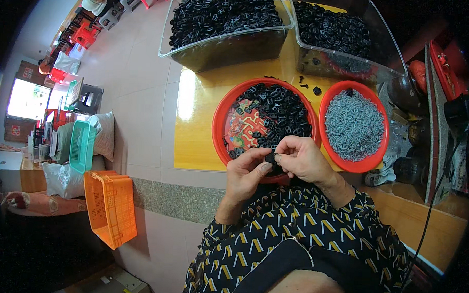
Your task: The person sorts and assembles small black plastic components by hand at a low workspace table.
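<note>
Small black plastic piece (270, 157) pinched at fingertips by left hand (247, 171) and right hand (305, 160); both grips narrow. Best steadied low, near round red plastic basin (218, 120).

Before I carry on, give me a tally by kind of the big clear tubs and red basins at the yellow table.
Clear plastic tubs: 2
Red round basins: 2
Total: 4 containers
</note>
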Tool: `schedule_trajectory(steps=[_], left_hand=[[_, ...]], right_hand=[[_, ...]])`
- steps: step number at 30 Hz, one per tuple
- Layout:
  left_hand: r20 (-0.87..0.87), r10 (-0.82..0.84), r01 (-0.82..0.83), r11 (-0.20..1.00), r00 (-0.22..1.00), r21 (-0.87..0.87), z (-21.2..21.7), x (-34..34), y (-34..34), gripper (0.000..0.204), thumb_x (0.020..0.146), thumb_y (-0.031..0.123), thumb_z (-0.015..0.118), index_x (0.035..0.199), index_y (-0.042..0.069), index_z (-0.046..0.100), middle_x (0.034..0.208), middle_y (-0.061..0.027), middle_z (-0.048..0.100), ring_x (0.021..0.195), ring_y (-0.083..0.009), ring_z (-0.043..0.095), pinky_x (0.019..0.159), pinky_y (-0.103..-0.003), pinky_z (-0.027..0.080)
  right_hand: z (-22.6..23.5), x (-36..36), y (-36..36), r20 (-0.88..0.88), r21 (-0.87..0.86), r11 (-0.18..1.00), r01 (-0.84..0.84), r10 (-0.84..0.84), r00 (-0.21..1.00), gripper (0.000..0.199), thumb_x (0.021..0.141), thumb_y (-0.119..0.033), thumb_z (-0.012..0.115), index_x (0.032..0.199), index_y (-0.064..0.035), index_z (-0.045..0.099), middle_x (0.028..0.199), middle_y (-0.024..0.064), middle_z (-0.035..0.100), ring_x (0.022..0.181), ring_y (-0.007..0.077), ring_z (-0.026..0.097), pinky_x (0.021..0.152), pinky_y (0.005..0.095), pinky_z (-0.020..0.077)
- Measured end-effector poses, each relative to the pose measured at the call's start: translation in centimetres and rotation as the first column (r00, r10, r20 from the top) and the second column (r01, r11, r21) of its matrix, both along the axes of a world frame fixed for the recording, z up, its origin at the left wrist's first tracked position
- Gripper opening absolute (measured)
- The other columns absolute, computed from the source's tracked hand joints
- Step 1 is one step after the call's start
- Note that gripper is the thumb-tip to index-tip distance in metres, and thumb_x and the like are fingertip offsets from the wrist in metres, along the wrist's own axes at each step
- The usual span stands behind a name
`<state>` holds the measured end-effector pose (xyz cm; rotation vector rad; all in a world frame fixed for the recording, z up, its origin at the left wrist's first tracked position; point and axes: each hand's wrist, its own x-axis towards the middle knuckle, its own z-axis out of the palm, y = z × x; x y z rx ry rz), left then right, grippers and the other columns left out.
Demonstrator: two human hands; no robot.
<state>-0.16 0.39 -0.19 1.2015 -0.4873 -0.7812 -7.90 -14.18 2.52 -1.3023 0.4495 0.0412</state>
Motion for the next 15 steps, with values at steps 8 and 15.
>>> schedule_trajectory(steps=[8,15], left_hand=[[-0.036,-0.001,0.001,1.0,0.999,-0.014,-0.16,-0.08,0.01,0.027,0.078,-0.001,0.056,0.104,-0.005,0.052,0.085,-0.005,0.057,0.074,-0.0093,0.054,0.066,-0.021,0.045],[-0.087,-0.01,0.004,0.997,0.996,-0.073,-0.14,-0.41,0.28,0.027,0.077,0.0,0.057,0.104,-0.005,0.052,0.087,-0.0065,0.058,0.077,-0.0104,0.055,0.07,-0.021,0.045]], right_hand=[[0.09,0.02,0.02,0.021,-0.01,1.0,0.012,-0.012,1.0,0.006,0.076,-0.007,0.055,0.076,-0.001,0.052,0.06,-0.0015,0.05,0.045,0.0026,0.045,0.037,0.0169,0.0354],[-0.17,-0.41,-0.76,0.091,0.205,0.976,-0.075,0.057,0.994,0.007,0.077,-0.004,0.059,0.08,-0.0008,0.053,0.067,0.0011,0.054,0.054,0.0055,0.052,0.047,0.0168,0.0446]])
